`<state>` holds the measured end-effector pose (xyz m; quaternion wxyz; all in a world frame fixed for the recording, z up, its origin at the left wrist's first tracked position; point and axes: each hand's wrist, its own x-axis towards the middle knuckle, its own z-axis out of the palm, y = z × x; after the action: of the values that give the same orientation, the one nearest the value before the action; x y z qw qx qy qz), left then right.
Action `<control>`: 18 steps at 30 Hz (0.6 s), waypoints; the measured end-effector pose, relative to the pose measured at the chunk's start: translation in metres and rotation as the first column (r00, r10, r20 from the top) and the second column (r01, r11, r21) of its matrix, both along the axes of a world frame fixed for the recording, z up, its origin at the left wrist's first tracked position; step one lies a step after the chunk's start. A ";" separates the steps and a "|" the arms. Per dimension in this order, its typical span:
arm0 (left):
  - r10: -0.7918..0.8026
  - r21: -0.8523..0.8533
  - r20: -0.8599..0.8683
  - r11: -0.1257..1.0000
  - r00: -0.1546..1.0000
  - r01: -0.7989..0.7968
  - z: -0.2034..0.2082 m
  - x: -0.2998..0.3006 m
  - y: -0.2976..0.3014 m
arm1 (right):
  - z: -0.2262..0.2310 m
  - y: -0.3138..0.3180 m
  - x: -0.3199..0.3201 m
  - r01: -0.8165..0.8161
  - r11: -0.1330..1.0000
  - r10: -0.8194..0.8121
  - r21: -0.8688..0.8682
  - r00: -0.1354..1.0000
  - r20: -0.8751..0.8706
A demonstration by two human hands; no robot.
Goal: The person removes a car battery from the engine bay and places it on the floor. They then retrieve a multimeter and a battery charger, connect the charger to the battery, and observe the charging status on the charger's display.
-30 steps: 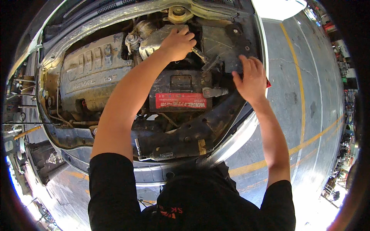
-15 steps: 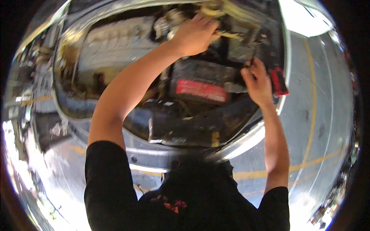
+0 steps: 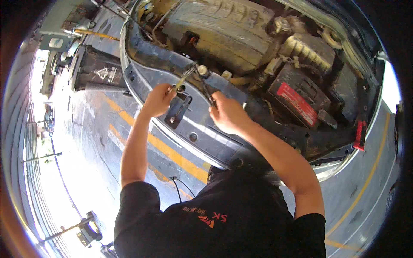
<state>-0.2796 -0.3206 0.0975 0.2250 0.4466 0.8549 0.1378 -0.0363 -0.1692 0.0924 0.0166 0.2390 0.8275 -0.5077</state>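
Left hand (image 3: pixel 161 99): fingers curled tight, pinching the lower end of a slim metal tool (image 3: pixel 185 78), bright with a yellowish glint. Right hand (image 3: pixel 228 112): fist closed round a thin, dark, straight tool (image 3: pixel 205 87). Both tools sit above the front panel (image 3: pixel 215 144), angled up toward a round silvery cap (image 3: pixel 202 70); their far ends come close together there (touching or not, can't tell).

Panel is smooth dark plastic, curved, with a rectangular cutout (image 3: pixel 177 112) by the left hand. Engine cover (image 3: pixel 219 32): ribbed, matte, coated in tan dust. Battery (image 3: pixel 297 96): boxy, dark, glossy red label (image 3: pixel 297 103) on its near side. Red strap-like item (image 3: pixel 360 135) at the right fender edge (material unclear). Black bin (image 3: pixel 98 69), boxy, white marking, beyond the car's left-hand edge in view.

Count: two hands, two tools, one each; one cap, one engine cover, one battery, one label, one red item, one bin.
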 end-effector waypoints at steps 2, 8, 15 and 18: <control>0.079 -0.090 -0.042 0.993 0.996 -0.083 -0.028 -0.003 -0.037 | -0.008 -0.018 -0.021 -0.172 0.982 0.162 0.074 0.979 0.122; 0.165 -0.059 -0.059 0.984 0.985 -0.168 -0.058 0.014 -0.040 | -0.051 -0.040 -0.033 -0.349 0.704 0.289 0.619 0.936 0.199; 0.057 -0.045 -0.272 0.996 0.960 -0.072 -0.078 0.044 -0.062 | -0.011 -0.040 0.044 -0.191 0.860 0.286 0.473 0.949 -0.136; 0.055 0.033 -0.317 0.998 0.947 -0.047 -0.092 0.045 -0.064 | 0.042 0.011 0.113 -0.147 0.974 0.157 0.172 0.987 -0.042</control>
<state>-0.2351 -0.3842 0.0052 0.0750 0.4436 0.8895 0.0803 0.0769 -0.1581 0.1339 0.0124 0.1614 0.8835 -0.4395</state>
